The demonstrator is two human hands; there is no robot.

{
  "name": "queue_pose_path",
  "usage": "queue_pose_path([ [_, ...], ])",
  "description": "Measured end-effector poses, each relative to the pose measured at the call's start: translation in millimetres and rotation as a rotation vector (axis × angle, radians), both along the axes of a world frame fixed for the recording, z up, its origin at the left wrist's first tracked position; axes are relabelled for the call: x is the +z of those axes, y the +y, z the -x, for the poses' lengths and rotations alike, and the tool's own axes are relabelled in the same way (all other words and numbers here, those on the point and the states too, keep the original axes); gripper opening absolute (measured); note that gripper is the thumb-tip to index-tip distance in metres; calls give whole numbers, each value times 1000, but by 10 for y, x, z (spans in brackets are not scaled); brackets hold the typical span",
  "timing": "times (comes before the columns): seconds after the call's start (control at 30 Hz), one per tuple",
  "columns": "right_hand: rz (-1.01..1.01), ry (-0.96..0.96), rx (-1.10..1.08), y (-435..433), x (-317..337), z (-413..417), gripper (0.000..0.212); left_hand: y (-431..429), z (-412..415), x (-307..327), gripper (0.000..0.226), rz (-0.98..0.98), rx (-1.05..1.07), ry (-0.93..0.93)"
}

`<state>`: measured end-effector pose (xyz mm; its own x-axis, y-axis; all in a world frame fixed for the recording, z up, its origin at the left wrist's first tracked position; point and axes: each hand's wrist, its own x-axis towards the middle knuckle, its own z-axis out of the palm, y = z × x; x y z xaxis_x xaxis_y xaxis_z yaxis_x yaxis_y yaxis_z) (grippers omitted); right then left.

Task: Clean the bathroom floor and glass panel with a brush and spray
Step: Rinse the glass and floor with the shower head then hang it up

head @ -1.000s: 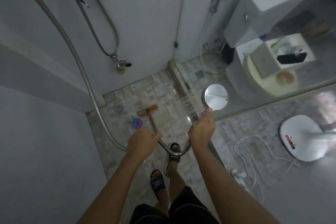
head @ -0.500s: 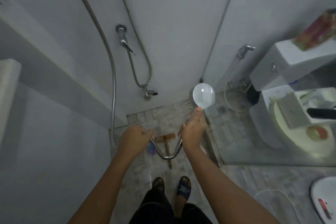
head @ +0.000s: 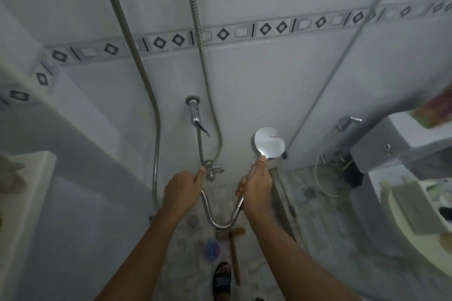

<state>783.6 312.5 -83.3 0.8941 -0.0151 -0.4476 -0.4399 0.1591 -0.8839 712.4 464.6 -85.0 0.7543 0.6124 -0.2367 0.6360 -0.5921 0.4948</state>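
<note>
Shower head, the spray for this job, was held up just right of and slightly below the wall tap. Its shiny back faced me, so I could not tell whether water ran. My right hand was clamped round its handle, thumb up against the head. My left hand, below the tap, had its fingers curled round the hose. Well below the tap the brush lay on the floor, with no hand on it. I judged this the rinsing step. Next I would need the face turned onto the glass panel, right of the tap.
</note>
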Motion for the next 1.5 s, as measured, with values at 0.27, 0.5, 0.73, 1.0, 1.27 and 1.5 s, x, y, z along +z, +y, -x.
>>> queue_pose_path([
  [0.27, 29, -174, -15, 533, 326, -759, 50, 552, -944, 94, 74, 65, -20, -39],
  [0.5, 33, -192, -28, 698, 326, -962, 48, 712, -1287, -72, 61, 11, -61, 49],
  [0.73, 51, -173, -45, 786, 329, -997, 45, 807, -1280, -129, 51, -31, -41, 98],
  [1.0, 61, -210, -30, 744, 504, -1027, 48, 754, -1260, 25, 49, -30, -35, 75],
  [1.27, 40, -274, -52, 539, 773, -1145, 50, 730, -1141, 340, 56, -30, 7, -36],
  [1.5, -46, -399, -123, 378, 1095, -1174, 41, 575, -1179, 719, 52, -37, -8, -150],
])
